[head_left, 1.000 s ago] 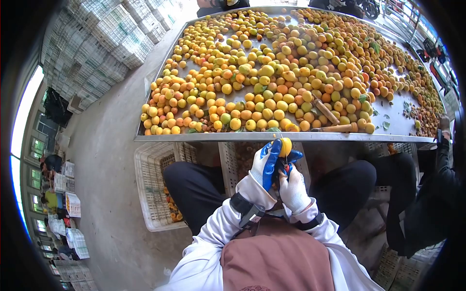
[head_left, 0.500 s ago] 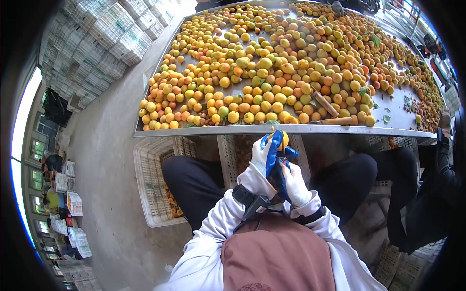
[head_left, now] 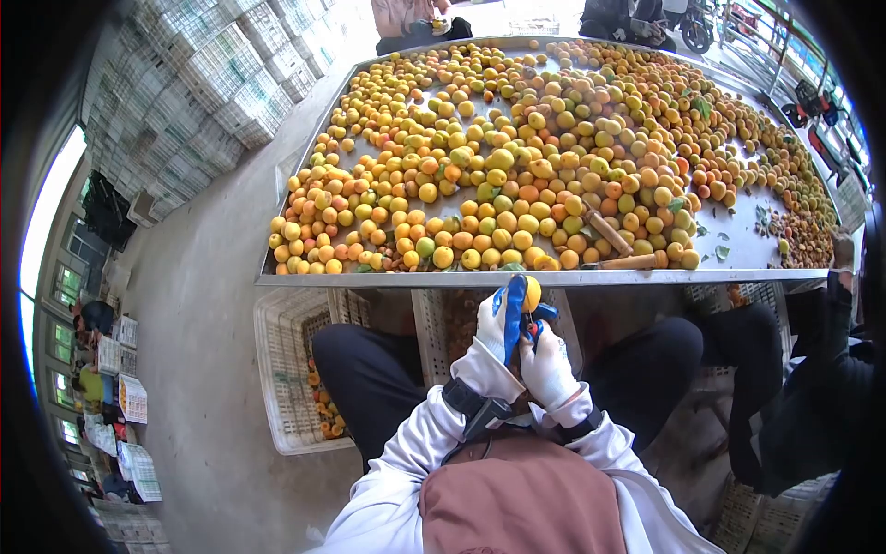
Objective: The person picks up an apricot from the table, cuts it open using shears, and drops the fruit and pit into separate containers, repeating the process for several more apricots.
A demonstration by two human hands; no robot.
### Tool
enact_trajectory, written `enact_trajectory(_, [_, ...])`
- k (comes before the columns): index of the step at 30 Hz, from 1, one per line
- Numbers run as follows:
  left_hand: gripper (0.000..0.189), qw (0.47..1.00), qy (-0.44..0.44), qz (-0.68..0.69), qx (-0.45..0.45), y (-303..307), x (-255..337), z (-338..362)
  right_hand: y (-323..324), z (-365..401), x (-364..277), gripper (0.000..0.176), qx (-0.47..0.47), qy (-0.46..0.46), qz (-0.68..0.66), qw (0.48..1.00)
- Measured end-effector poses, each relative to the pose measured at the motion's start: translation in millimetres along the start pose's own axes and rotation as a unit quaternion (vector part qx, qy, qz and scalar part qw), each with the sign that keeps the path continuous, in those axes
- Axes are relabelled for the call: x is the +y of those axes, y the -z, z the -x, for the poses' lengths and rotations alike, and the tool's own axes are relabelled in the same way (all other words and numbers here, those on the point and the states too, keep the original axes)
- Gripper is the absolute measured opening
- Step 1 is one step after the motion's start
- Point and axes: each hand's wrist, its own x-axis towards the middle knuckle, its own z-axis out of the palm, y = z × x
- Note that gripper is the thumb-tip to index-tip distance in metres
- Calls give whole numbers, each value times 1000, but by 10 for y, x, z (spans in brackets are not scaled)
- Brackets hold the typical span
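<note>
Just below the table's near edge, my left hand (head_left: 498,323), in a white glove with blue coating, is closed around a yellow apricot (head_left: 532,294). The fruit shows above the fingers. My right hand (head_left: 547,363), gloved the same way, is closed right against the left one and grips a small tool with a red part (head_left: 533,329), mostly hidden by the fingers. In front of both hands, many apricots (head_left: 503,235) are heaped on the metal-rimmed table (head_left: 388,279). Two wooden-handled tools lie among them: one handle (head_left: 609,234) slants, the other (head_left: 629,263) lies along the edge.
Under the table stand white plastic crates, one (head_left: 281,369) holding cut fruit by my left knee. Another person's arm (head_left: 842,277) is at the right edge. Two people sit across the table, one with a hand (head_left: 439,25) near fruit. Stacked crates (head_left: 203,83) rise at back left.
The view has tilted up, bringing the people across the table into sight. My right hand has turned and moved slightly lower and closer to the left; the apricot stays in my left hand.
</note>
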Motion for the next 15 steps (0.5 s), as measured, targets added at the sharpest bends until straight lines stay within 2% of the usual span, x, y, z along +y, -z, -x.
enact_trajectory(2, [49, 999, -24, 7, 26, -86, 46, 68, -10, -28, 34, 14, 1, 8, 8, 1000])
enact_trajectory(4, [47, 993, 85, 83, 9, -12, 6, -25, 8, -40, 13, 14, -2, -7, 14, 1000])
enact_trajectory(11, [45, 997, 63, -7, -49, 176, -177, -194, 5, -19, 86, 13, 12, 53, -34, 998])
enact_trajectory(13, [42, 996, 53, -67, -9, 199, -219, -246, -74, -32, 267, 20, 0, 61, -144, 988])
enact_trajectory(14, [42, 996, 53, -66, -8, 187, -203, -239, -60, -23, 258, 20, -1, 61, -143, 988])
enact_trajectory(15, [41, 997, 52, -48, -10, 175, -193, -227, -39, -16, 241, 21, -24, 27, -217, 975])
